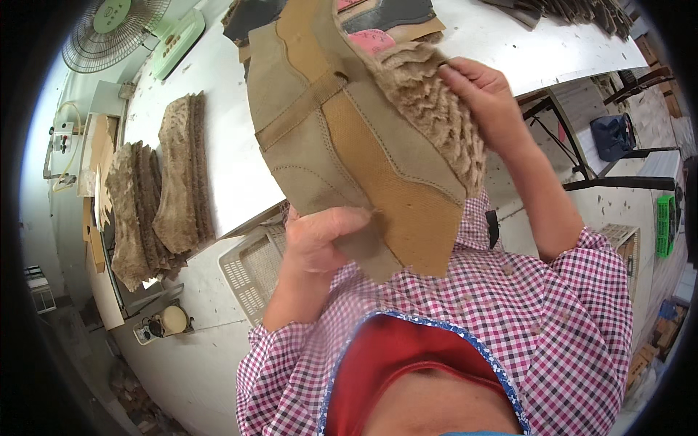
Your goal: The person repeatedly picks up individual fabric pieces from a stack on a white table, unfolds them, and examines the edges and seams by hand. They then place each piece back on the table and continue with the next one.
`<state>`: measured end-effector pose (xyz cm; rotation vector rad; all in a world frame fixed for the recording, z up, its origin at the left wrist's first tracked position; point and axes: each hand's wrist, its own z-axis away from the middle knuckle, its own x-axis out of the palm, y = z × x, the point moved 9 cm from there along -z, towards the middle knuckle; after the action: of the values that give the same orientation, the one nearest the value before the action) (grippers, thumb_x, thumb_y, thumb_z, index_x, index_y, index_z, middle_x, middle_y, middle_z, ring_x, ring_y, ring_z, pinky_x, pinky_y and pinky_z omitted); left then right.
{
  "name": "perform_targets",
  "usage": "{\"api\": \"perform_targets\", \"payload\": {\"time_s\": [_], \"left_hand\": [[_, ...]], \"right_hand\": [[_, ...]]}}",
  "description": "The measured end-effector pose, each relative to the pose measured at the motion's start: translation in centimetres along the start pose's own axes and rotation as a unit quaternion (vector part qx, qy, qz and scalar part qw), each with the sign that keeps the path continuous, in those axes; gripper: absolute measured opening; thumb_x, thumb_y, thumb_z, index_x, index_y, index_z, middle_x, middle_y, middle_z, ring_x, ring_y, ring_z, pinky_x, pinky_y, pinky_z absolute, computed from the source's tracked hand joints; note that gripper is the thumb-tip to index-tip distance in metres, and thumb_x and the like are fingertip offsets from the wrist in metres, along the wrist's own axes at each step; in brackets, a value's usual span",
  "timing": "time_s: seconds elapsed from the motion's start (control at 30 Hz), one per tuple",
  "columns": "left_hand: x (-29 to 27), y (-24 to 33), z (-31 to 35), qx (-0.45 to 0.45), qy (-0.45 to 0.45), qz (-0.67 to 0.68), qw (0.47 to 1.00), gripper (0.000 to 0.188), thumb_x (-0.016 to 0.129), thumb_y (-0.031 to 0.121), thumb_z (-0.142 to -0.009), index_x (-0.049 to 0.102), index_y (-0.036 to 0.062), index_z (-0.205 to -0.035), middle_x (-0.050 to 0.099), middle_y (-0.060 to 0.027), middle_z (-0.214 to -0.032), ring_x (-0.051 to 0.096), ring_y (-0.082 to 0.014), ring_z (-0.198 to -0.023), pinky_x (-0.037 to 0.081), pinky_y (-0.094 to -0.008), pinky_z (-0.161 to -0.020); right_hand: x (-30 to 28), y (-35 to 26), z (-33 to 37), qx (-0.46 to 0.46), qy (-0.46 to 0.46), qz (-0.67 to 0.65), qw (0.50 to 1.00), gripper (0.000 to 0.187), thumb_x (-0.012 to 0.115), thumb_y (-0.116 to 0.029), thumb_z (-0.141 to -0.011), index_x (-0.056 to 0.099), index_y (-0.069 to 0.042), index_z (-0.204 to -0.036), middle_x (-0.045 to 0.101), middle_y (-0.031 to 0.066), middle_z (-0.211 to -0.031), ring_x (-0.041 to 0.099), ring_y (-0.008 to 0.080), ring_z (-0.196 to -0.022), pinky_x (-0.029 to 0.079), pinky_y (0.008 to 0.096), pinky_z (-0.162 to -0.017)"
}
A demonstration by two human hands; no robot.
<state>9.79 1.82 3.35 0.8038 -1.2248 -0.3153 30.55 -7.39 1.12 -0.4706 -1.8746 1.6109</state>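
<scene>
A thick stack of boot upper pieces (407,211) is held up in front of my chest. Its top face is stitched grey-beige suede with tan leather panels and a band across it. Layers of brown fleece (429,87) fan out along its right edge. My left hand (320,236) grips the lower left edge, thumb flat on the suede, other fingers hidden beneath. At the upper right edge, my right hand (483,98) pinches the fleece layers between thumb and fingers.
Two bundles of fleece pieces (182,174) lie on the left of the white table (233,145). Dark pieces (396,16) and a pink piece (371,41) lie behind the stack. A fan (109,29) stands far left. A plastic basket (251,272) sits below the table edge.
</scene>
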Motion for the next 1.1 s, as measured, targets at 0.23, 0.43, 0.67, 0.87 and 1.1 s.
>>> {"api": "perform_targets", "payload": {"time_s": [0.23,0.43,0.67,0.87,1.1], "left_hand": [[0.2,0.1,-1.3,0.080,-0.027,-0.311,0.947,0.044,0.056,-0.010,-0.072,0.057,-0.0034,-0.116,0.063,-0.0144,-0.113,0.063,-0.0271,-0.100,0.052,-0.0370,-0.087],[-1.2,0.5,-1.1,0.016,0.045,-0.037,0.998,0.042,0.054,-0.011,-0.074,0.056,-0.0023,-0.116,0.063,-0.0130,-0.110,0.063,-0.0263,-0.095,0.053,-0.0369,-0.084],[-1.6,0.8,-1.5,0.055,0.055,-0.062,0.995,0.040,0.051,-0.012,-0.076,0.056,-0.0042,-0.115,0.063,-0.0119,-0.107,0.063,-0.0237,-0.092,0.053,-0.0356,-0.081],[-1.1,2.0,-1.1,0.089,0.015,-0.241,0.966,0.041,0.050,-0.012,-0.077,0.054,-0.0046,-0.118,0.062,-0.0120,-0.112,0.062,-0.0229,-0.096,0.053,-0.0354,-0.081],[-1.7,0.6,-1.3,0.038,0.037,-0.096,0.994,0.044,0.050,-0.010,-0.078,0.054,-0.0032,-0.121,0.061,-0.0120,-0.113,0.062,-0.0239,-0.099,0.053,-0.0362,-0.084]], "right_hand": [[4.5,6.0,0.3,0.051,-0.059,-0.088,0.993,0.029,0.060,-0.022,-0.096,0.067,0.005,-0.107,0.068,0.0025,-0.090,0.058,0.0077,-0.080,0.050,0.0244,-0.072],[-0.7,0.8,-1.0,-0.077,0.087,0.255,0.960,0.032,0.059,-0.028,-0.096,0.066,0.001,-0.106,0.067,0.0045,-0.090,0.059,0.0111,-0.079,0.049,0.0256,-0.071],[6.9,-8.7,6.9,-0.334,0.025,0.443,0.832,0.019,0.072,-0.009,-0.081,0.065,-0.001,-0.097,0.062,0.0097,-0.085,0.062,0.0243,-0.075,0.051,0.0316,-0.066],[6.8,-6.4,5.9,-0.200,-0.030,0.341,0.918,0.021,0.075,-0.008,-0.079,0.064,0.002,-0.093,0.064,0.0103,-0.081,0.064,0.0209,-0.070,0.052,0.0297,-0.063],[6.7,-6.0,6.4,-0.126,-0.054,0.302,0.943,0.015,0.071,-0.008,-0.083,0.064,0.003,-0.092,0.067,0.0095,-0.079,0.064,0.0139,-0.068,0.052,0.0268,-0.062]]}}
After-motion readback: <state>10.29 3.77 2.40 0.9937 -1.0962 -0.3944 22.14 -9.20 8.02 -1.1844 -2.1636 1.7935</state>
